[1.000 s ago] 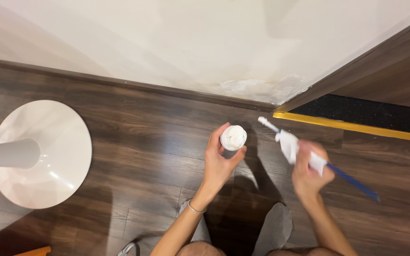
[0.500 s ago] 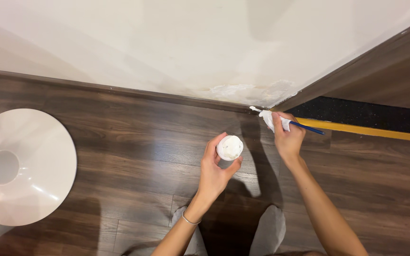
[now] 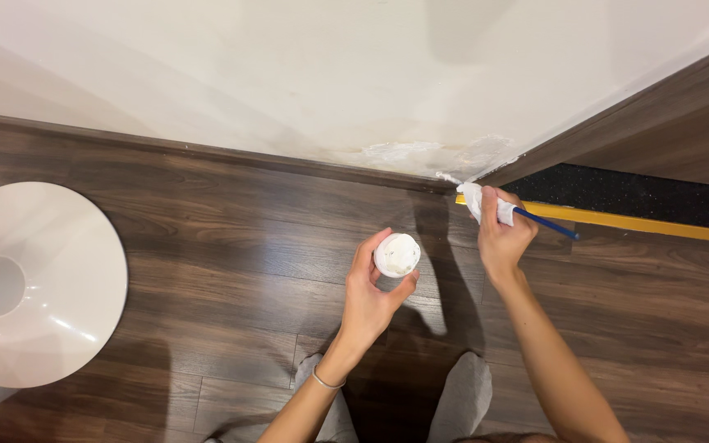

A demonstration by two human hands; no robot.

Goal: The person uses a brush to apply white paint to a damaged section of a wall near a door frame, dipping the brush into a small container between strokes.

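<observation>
My left hand (image 3: 368, 297) holds a small round white tub (image 3: 396, 254) of white paste, its open top facing up, above the dark wood floor. My right hand (image 3: 501, 236) grips a thin blue-handled brush (image 3: 545, 223) wrapped in a white cloth (image 3: 481, 202). The brush's white tip (image 3: 446, 176) touches the bottom of the cream wall at the corner, where a rough white patch (image 3: 432, 152) shows just above the dark skirting board (image 3: 231, 153).
A round white table base (image 3: 38, 283) with a grey pole stands on the floor at the left. A dark door frame (image 3: 642, 107) runs along the right, with a black speckled threshold and yellow strip (image 3: 650, 221) below it. My knees in grey trousers (image 3: 465, 394) are at the bottom.
My right hand has moved from mid-air up and left to the wall corner, bringing the brush tip against the patch. The tub in my left hand has stayed about where it was.
</observation>
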